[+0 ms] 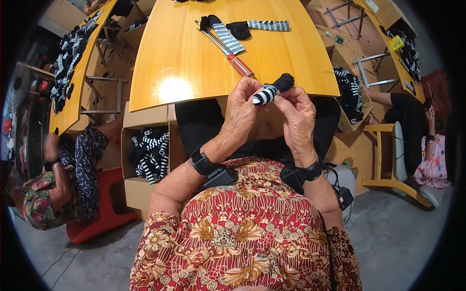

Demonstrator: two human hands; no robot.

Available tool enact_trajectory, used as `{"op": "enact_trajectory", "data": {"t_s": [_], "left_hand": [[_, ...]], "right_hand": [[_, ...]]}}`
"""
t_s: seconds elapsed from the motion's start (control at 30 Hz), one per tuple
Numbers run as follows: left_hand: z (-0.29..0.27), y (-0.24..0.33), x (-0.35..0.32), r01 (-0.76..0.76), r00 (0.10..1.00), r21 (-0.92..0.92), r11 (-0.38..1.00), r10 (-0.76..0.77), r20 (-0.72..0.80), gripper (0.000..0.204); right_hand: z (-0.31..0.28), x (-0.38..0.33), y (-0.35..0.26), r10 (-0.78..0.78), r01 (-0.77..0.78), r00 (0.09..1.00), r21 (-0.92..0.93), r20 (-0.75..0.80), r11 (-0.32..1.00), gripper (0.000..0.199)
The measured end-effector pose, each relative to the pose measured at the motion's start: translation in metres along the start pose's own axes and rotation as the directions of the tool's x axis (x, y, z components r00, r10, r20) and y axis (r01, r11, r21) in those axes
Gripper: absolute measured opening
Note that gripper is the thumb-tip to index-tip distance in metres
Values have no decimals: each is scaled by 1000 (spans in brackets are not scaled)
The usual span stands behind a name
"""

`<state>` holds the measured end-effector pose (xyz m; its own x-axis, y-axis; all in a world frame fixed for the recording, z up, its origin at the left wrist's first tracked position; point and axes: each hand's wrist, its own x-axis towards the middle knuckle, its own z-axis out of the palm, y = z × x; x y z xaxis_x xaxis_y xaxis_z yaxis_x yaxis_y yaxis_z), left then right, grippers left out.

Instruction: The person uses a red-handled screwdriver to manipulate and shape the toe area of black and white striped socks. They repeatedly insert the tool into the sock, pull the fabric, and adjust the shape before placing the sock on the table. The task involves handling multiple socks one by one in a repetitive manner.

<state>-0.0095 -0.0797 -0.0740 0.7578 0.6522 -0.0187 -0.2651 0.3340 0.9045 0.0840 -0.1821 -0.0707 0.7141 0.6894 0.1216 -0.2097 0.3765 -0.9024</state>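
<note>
Just over the table's near edge, a sock with black and white stripes and a black end [265, 95] is held between my two hands. My left hand [242, 104] pinches its striped part from the left. On the right, my right hand [297, 111] has thumb and fingers closed on the sock near where stripes meet black. Beyond my hands, a long metal tool with a red handle [240, 65] lies slantwise on the table. Against its shaft rests a grey-striped sock with a black end [228, 39], and another striped sock [268, 25] lies to its right.
The yellow table [170, 63] stands before me. An open cardboard box [145, 119] with striped socks is at left; another box of socks [348, 92] stands right. Side tables carry sock piles [73, 53]. One person [58, 189] sits at left, another [412, 111] at right by a chair [395, 160].
</note>
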Motion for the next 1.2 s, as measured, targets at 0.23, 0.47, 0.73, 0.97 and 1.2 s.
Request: {"op": "enact_trajectory", "data": {"t_s": [0.23, 0.47, 0.73, 0.97, 1.2], "left_hand": [[1, 7, -3, 84, 996, -60, 995, -83, 28, 14], [-3, 0, -4, -60, 997, 145, 988, 53, 52, 13], [0, -5, -3, -80, 997, 143, 986, 82, -8, 6], [-4, -5, -1, 126, 989, -80, 989, -132, -69, 7], [-6, -12, -1, 161, 987, -256, 953, -161, 22, 10]], "right_hand": [[-8, 4, -10, 95, -98, 994, 45, 61, 994, 15], [-19, 4, -6, 226, -230, 965, 20, 130, 973, 12], [-22, 4, -3, 253, -261, 955, 34, 156, 965, 10], [-8, 3, -3, 82, -64, 995, -290, 48, 955, 9], [-12, 7, 2, 9, -9, 1000, -353, 0, 936, 9]]}}
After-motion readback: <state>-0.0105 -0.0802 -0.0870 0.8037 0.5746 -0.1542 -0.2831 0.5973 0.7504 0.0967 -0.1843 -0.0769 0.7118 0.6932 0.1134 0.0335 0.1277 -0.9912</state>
